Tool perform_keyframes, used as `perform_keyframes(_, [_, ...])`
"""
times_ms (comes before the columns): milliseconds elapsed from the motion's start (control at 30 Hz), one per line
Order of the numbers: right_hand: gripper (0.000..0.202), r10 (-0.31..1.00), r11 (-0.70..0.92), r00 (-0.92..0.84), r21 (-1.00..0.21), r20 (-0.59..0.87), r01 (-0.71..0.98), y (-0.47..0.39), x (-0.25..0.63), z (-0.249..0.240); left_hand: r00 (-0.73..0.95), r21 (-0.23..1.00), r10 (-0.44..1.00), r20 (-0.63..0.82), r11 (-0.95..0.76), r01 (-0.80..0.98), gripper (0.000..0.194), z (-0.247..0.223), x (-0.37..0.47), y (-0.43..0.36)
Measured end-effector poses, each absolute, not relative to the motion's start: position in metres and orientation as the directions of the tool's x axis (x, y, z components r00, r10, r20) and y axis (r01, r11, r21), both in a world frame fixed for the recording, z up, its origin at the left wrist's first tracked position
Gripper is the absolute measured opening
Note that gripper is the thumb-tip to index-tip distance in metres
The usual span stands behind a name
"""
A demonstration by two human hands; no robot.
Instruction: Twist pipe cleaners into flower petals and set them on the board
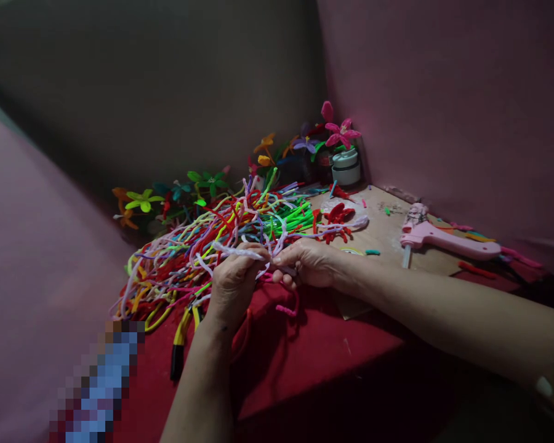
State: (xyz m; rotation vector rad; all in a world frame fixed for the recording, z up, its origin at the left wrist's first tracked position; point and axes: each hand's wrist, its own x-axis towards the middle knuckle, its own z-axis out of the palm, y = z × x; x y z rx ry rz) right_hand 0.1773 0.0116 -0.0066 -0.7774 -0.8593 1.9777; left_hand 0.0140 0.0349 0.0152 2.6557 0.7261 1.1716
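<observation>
My left hand (235, 280) is closed on a pale lilac pipe cleaner (240, 251), whose fuzzy end pokes out past the fingers to the left. Close against it, my right hand (307, 263) pinches the same pale piece, with thumb and fingertips together. The two hands nearly meet above the front of the red-covered table (300, 357). Just behind them spreads a large tangled heap of coloured pipe cleaners (180, 246). Beside my left wrist lie yellow-and-black handled pliers (180, 341), their jaws hidden in the heap.
A pink glue gun (452, 239) lies at the right on a tan board (381, 227). Finished pipe-cleaner flowers (141, 200) line the back, with a pink flower (342, 133) above a white pot (346, 167). Red pipe-cleaner pieces (338, 215) lie behind my right hand. Pink walls (452, 92) flank the table.
</observation>
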Motion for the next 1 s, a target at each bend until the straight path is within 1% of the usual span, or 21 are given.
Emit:
perform_keyframes(100, [0.012,0.850,-0.459,-0.467,-0.780,-0.245,-0.425,0.012,0.178,-0.007,0.580,0.315,0.496,0.646,-0.865,0.389,0.015,0.016,0.015,0.033])
perform_keyframes(333, [0.010,0.869,-0.406,-0.460,-0.791,-0.181,-0.457,0.011,0.177,-0.007,0.575,0.331,0.516,0.634,-0.854,0.401,0.013,0.013,0.012,0.035])
perform_keyframes(433, [0.010,0.877,-0.395,-0.436,-0.816,-0.200,-0.422,0.011,0.178,-0.006,0.612,0.273,0.480,0.628,-0.873,0.405,0.014,0.014,0.011,0.035])
perform_keyframes(500, [0.009,0.884,-0.380,-0.419,-0.842,-0.208,-0.384,0.012,0.178,-0.005,0.649,0.192,0.445,0.617,-0.885,0.424,0.016,0.014,0.011,0.034])
perform_keyframes(567, [0.007,0.907,-0.315,-0.384,-0.886,-0.175,-0.340,0.014,0.177,-0.007,0.693,0.080,0.428,0.580,-0.876,0.475,0.018,0.013,0.011,0.031])
perform_keyframes(600, [0.007,0.923,-0.254,-0.359,-0.917,-0.136,-0.306,0.014,0.177,-0.008,0.710,0.023,0.435,0.554,-0.860,0.509,0.018,0.012,0.012,0.029])
perform_keyframes(667, [0.010,0.958,-0.073,-0.285,-0.982,-0.021,-0.172,0.013,0.174,-0.010,0.716,-0.061,0.475,0.512,-0.811,0.581,0.019,0.013,0.014,0.024])
perform_keyframes(700, [0.012,0.970,0.044,-0.238,-0.997,0.059,-0.067,0.012,0.173,-0.011,0.701,-0.066,0.510,0.499,-0.784,0.618,0.019,0.014,0.015,0.022])
perform_keyframes(733, [0.015,0.970,0.169,-0.188,-0.984,0.155,0.061,0.009,0.171,-0.011,0.671,-0.036,0.554,0.492,-0.757,0.652,0.017,0.016,0.017,0.019])
perform_keyframes(767, [0.017,0.954,0.286,-0.145,-0.937,0.261,0.198,0.006,0.169,-0.012,0.631,0.038,0.609,0.480,-0.733,0.679,0.015,0.018,0.018,0.017])
perform_keyframes(800, [0.017,0.919,0.394,-0.122,-0.859,0.375,0.328,0.002,0.168,-0.012,0.583,0.161,0.676,0.450,-0.704,0.692,0.012,0.022,0.018,0.015])
perform_keyframes(833, [0.017,0.872,0.476,-0.119,-0.763,0.475,0.437,-0.002,0.166,-0.011,0.531,0.328,0.755,0.384,-0.649,0.686,0.011,0.026,0.017,0.014])
perform_keyframes(867, [0.015,0.821,0.538,-0.137,-0.671,0.554,0.511,-0.007,0.165,-0.011,0.489,0.513,0.829,0.273,-0.555,0.655,0.012,0.030,0.016,0.014])
perform_keyframes(900, [0.014,0.770,0.590,-0.170,-0.585,0.615,0.556,-0.011,0.164,-0.011,0.466,0.684,0.875,0.130,-0.420,0.597,0.016,0.033,0.014,0.015])
perform_keyframes(933, [0.014,0.713,0.642,-0.209,-0.504,0.669,0.578,-0.015,0.164,-0.010,0.472,0.812,0.881,-0.022,-0.260,0.522,0.019,0.036,0.011,0.017])
perform_keyframes(967, [0.015,0.653,0.691,-0.253,-0.425,0.714,0.585,-0.018,0.163,-0.010,0.502,0.889,0.851,-0.155,-0.101,0.446,0.021,0.038,0.008,0.019])
perform_keyframes(1000, [0.016,0.592,0.734,-0.294,-0.351,0.750,0.581,-0.021,0.164,-0.009,0.543,0.925,0.801,-0.252,0.035,0.378,0.021,0.039,0.005,0.022])
